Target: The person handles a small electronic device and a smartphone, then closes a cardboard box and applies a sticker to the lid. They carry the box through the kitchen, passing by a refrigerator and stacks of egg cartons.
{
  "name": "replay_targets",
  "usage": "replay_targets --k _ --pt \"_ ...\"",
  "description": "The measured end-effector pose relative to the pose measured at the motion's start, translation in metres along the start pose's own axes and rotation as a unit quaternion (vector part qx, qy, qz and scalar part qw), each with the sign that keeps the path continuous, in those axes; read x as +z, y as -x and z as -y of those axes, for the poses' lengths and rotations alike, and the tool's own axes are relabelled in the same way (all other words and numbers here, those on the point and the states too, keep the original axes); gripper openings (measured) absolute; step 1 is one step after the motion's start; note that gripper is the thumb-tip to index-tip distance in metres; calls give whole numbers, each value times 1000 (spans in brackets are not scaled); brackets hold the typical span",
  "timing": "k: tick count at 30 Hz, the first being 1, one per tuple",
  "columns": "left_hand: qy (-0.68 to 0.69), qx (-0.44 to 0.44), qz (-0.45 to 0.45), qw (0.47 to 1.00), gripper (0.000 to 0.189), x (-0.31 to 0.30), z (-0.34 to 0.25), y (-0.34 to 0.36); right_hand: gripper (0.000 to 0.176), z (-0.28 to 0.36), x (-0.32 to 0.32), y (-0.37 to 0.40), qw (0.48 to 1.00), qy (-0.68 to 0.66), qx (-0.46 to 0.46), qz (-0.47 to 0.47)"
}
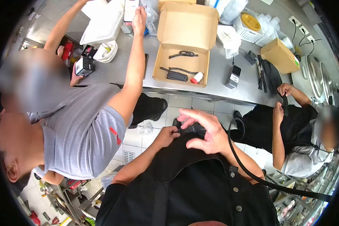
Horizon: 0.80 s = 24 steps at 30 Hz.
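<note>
In front of my black apron [192, 154], my right hand [209, 132] is raised with its fingers apart and nothing in it. Lower and to its left, my left hand [167, 136] has its fingers pressed together beside the dark cloth at my waist; what they hold, if anything, is too small to make out. Beyond my hands, an open cardboard box [184, 28] on the steel counter [220, 71] holds black straps, a black device [176, 76] and a small red and white item [196, 78].
A person in a grey shirt [83, 132] stands close on my left, one arm over the counter. On the right another person [305, 158] handles black cloth. A black cable [237, 160] crosses beside my right arm. A small black box [233, 77] stands near the counter edge.
</note>
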<state>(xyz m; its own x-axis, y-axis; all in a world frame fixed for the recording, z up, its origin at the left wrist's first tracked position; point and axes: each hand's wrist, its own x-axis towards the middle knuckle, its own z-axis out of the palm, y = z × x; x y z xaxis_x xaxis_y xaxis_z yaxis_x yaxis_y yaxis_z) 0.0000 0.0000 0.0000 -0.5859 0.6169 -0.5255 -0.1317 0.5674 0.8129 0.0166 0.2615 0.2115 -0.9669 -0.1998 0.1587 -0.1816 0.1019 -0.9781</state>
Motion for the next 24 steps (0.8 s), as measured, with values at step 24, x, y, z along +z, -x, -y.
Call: replay_targets --k 24 --pt "-260 287 330 861 22 273 -148 -223 32 115 -69 -94 946 13 -298 -126"
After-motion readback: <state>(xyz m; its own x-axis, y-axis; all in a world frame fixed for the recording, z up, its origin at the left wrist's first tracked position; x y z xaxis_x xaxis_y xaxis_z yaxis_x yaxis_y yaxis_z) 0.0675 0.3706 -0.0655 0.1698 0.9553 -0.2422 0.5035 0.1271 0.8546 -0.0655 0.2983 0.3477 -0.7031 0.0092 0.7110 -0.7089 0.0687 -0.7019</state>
